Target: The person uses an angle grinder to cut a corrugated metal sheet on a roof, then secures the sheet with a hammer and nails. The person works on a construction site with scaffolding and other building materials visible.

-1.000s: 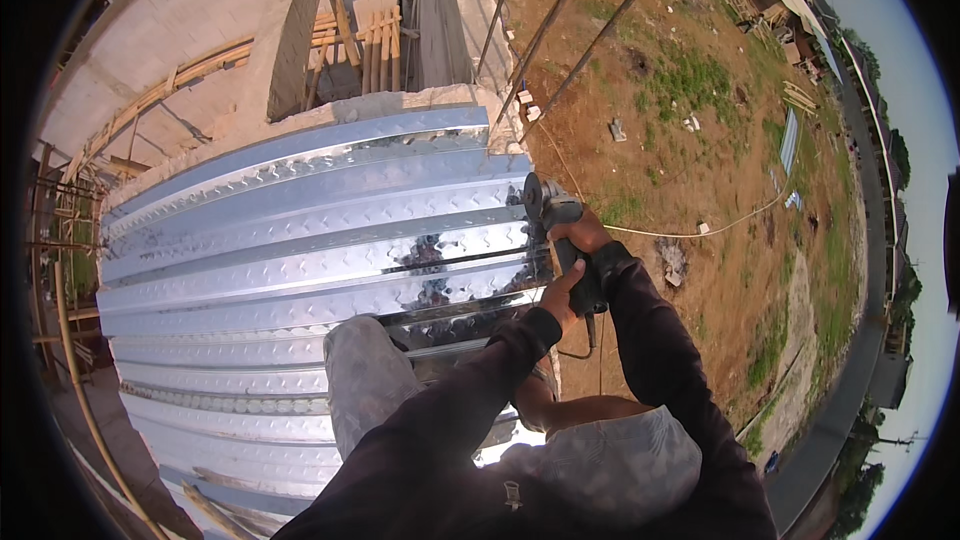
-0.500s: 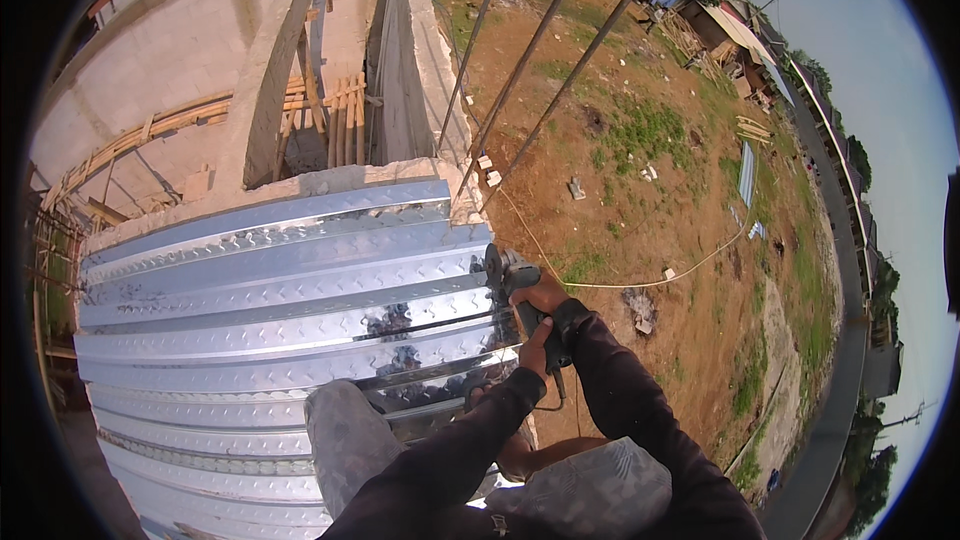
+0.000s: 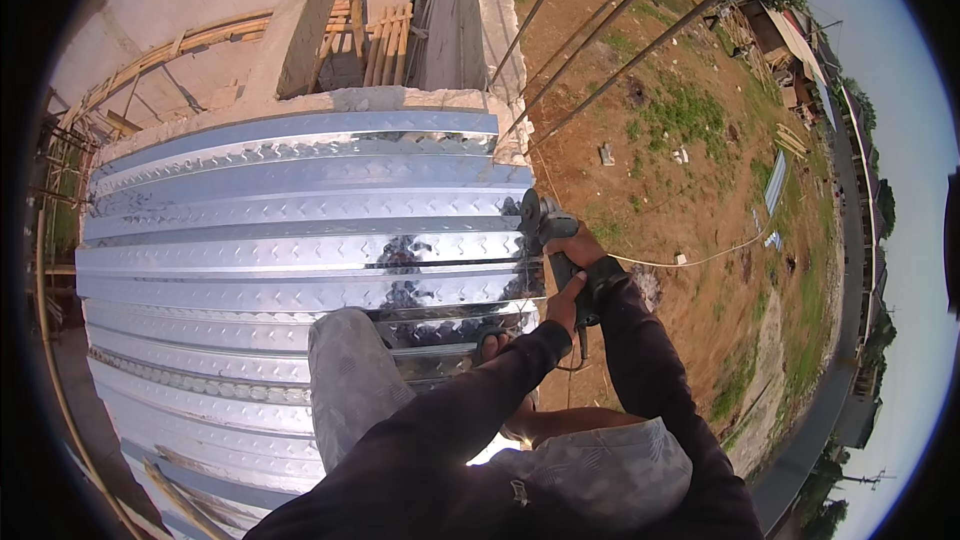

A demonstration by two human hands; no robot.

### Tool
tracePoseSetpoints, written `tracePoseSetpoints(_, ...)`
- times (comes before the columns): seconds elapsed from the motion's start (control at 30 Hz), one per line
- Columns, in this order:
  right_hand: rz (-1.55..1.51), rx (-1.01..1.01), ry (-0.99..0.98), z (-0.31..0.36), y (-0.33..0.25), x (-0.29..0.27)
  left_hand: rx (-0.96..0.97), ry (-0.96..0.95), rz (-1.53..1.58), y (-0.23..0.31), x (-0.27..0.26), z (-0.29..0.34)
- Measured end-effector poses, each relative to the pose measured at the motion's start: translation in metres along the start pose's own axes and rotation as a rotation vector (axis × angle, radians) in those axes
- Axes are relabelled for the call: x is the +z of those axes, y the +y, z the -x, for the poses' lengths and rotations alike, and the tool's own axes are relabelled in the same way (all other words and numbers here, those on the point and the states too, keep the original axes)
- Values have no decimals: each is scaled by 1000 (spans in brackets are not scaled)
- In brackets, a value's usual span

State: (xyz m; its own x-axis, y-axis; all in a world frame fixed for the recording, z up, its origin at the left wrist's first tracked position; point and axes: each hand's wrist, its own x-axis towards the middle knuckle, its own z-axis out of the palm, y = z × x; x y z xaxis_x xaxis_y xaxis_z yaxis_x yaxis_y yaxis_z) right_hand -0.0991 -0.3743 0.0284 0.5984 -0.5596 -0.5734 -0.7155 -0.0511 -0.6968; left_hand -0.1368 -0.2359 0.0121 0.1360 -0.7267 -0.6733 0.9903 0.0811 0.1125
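Note:
An angle grinder (image 3: pixel 567 268) is gripped in both my hands at the right edge of ridged, shiny metal sheets (image 3: pixel 230 285). My right hand (image 3: pixel 580 246) is closed round its front part, near the grinder's head. Behind it, my left hand (image 3: pixel 564 304) wraps round the rear of the body. The grinder's cutting disc (image 3: pixel 530 210) stands nearly upright against the sheet edge; whether it cuts into the metal I cannot tell. A dark power cord (image 3: pixel 584 350) hangs from the tool's rear, below my hands.
My knees (image 3: pixel 350 370) are bent above the sheets, and a foot (image 3: pixel 492 344) rests on them. Steel bars (image 3: pixel 590 35) rise slanting beyond the sheet corner. A rough concrete wall (image 3: pixel 508 50) borders the far side. Right of the edge, the earth ground (image 3: pixel 690 210) lies well below.
My view has shifted, so the sheets and hands sit differently in the picture. The grinder has moved slightly toward me along the sheet edge. Both hands keep their grip.

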Motion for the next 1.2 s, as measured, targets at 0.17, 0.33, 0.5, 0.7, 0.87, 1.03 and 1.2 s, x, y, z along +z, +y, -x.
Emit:
tracePoseSetpoints(0.17,29,49,3,13,-29,4,20,37,19,7,1,4)
tracePoseSetpoints(0.33,-56,8,-40,2,-14,-5,13,-8,18,2,3,-5)
tracePoseSetpoints(0.5,132,37,126,-8,11,-11,-22,-68,39,3,11,-3)
tracePoseSetpoints(0.7,93,82,51,5,-23,-10,10,-35,87,11,14,0)
tracePoseSetpoints(0.87,190,96,124,7,-29,-17,18,-79,91,13,22,1)
tracePoseSetpoints(1.03,151,176,-45,3,-40,9,52,10,81,21,-6,-5)
tracePoseSetpoints(1.2,95,121,-36,-13,-3,-21,-13,-63,118,13,26,7)
